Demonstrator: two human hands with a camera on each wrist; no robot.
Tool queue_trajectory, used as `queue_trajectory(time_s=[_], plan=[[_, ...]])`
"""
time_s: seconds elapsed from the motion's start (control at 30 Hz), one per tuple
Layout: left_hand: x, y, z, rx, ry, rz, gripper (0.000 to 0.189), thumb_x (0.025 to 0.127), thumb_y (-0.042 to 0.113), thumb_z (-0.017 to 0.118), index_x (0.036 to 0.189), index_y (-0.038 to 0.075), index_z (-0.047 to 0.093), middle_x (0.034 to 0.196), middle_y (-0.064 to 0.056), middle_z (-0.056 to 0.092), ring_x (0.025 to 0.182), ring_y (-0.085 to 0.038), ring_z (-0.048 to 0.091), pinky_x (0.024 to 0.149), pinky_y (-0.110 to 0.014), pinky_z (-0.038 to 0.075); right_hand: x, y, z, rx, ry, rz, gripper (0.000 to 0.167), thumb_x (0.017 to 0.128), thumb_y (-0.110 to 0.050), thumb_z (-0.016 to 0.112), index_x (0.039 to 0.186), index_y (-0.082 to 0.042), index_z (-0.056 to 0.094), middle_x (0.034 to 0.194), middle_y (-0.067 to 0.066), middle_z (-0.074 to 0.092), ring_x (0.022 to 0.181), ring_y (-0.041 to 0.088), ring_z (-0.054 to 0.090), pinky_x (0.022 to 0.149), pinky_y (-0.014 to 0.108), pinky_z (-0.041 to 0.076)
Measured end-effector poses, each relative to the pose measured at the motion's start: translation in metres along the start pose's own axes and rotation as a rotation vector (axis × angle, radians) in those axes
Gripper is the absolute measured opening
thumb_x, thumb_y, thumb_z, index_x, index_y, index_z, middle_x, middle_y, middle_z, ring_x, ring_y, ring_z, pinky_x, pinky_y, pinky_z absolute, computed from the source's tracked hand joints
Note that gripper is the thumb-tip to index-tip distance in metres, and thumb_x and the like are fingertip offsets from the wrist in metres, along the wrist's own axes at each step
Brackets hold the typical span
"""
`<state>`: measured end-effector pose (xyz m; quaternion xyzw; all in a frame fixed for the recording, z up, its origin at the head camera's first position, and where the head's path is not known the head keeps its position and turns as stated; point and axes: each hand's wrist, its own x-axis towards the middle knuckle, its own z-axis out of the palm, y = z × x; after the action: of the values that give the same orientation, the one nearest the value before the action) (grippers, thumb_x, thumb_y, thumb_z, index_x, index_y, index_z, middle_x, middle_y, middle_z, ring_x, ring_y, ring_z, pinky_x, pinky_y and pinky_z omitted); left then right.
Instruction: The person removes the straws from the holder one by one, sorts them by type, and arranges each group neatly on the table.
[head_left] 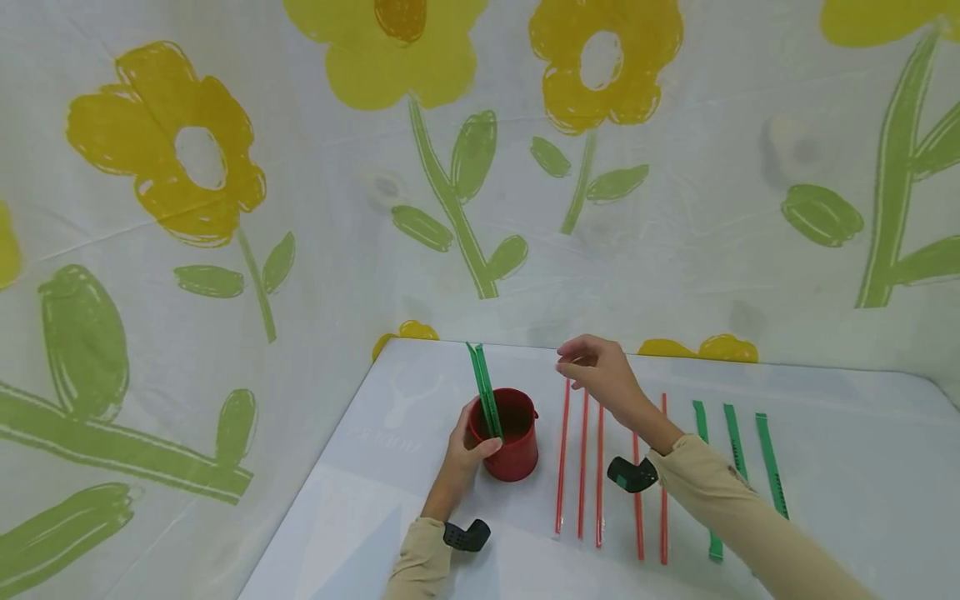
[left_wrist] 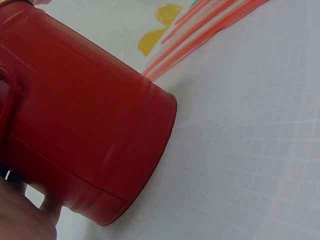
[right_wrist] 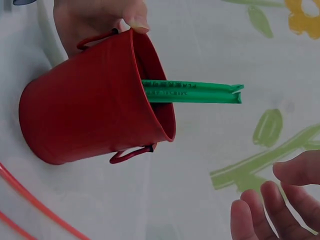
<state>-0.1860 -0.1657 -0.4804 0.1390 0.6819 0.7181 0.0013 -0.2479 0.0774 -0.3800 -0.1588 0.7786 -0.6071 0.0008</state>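
My left hand (head_left: 459, 467) holds a small red metal bucket (head_left: 517, 457) by its side, thumb at the rim. The bucket stands upright on the white table, a small loop handle showing in the right wrist view. Two slim green wrapped sticks (right_wrist: 192, 92) with dark print lean inside it, their upper ends sticking out and their lower ends hidden. To the right of the bucket, my right hand (head_left: 606, 377) hovers over the far ends of the red sticks (head_left: 582, 475), its fingers loosely bent and nothing between them.
Several red sticks lie side by side on the white table (head_left: 862, 467), partly under my right forearm. Three more green wrapped sticks (head_left: 771, 458) lie farther right. A white cloth with yellow flowers (head_left: 607, 62) hangs behind and left of the table.
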Motion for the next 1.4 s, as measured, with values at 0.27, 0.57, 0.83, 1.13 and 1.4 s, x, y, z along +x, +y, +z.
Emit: queue_trajectory(time_s=[0.27, 0.57, 0.83, 1.13, 1.4], plan=[[-0.001, 0.002, 0.001, 0.021, 0.005, -0.004, 0.063, 0.086, 0.006, 0.054, 0.144, 0.012, 0.030, 0.138, -0.012, 0.043, 0.125, -0.028, 0.039, 0.095, -0.036, 0.044, 0.010, 0.001, 0.019, 0.026, -0.010, -0.020, 0.019, 0.087, -0.009, 0.066, 0.104, 0.001, 0.063, 0.097, 0.016, 0.064, 0.085, 0.031, 0.062, 0.070, 0.040, 0.055], [0.003, -0.016, -0.003, 0.022, 0.010, 0.002, 0.063, 0.087, 0.008, 0.054, 0.145, 0.013, 0.030, 0.139, -0.011, 0.043, 0.125, -0.028, 0.039, 0.096, -0.036, 0.043, 0.015, -0.001, 0.039, 0.013, 0.008, 0.022, 0.017, 0.087, -0.009, 0.066, 0.102, -0.002, 0.063, 0.094, 0.011, 0.064, 0.081, 0.023, 0.062, 0.067, 0.033, 0.055], [0.005, -0.030, -0.006, 0.042, 0.031, 0.000, 0.065, 0.086, 0.016, 0.059, 0.144, 0.025, 0.032, 0.138, -0.003, 0.045, 0.125, -0.024, 0.040, 0.096, -0.037, 0.044, 0.019, 0.001, 0.057, 0.012, 0.027, 0.021, 0.016, 0.085, -0.008, 0.068, 0.100, -0.004, 0.065, 0.092, 0.010, 0.065, 0.079, 0.021, 0.063, 0.066, 0.031, 0.055], [0.005, -0.028, -0.006, 0.042, 0.031, -0.034, 0.064, 0.087, 0.016, 0.058, 0.145, 0.023, 0.031, 0.138, -0.004, 0.044, 0.126, -0.024, 0.040, 0.097, -0.036, 0.043, 0.026, 0.003, 0.084, -0.031, 0.060, 0.030, 0.020, 0.082, -0.009, 0.070, 0.102, -0.007, 0.065, 0.098, 0.012, 0.066, 0.086, 0.021, 0.062, 0.074, 0.033, 0.055], [0.003, -0.010, -0.003, 0.051, 0.015, -0.077, 0.068, 0.087, 0.011, 0.055, 0.147, 0.014, 0.024, 0.142, -0.016, 0.039, 0.126, -0.028, 0.039, 0.099, -0.036, 0.041, 0.028, 0.008, 0.106, -0.027, 0.047, -0.066, 0.029, 0.080, -0.002, 0.070, 0.107, -0.001, 0.061, 0.095, 0.012, 0.065, 0.087, 0.022, 0.065, 0.079, 0.037, 0.054]])
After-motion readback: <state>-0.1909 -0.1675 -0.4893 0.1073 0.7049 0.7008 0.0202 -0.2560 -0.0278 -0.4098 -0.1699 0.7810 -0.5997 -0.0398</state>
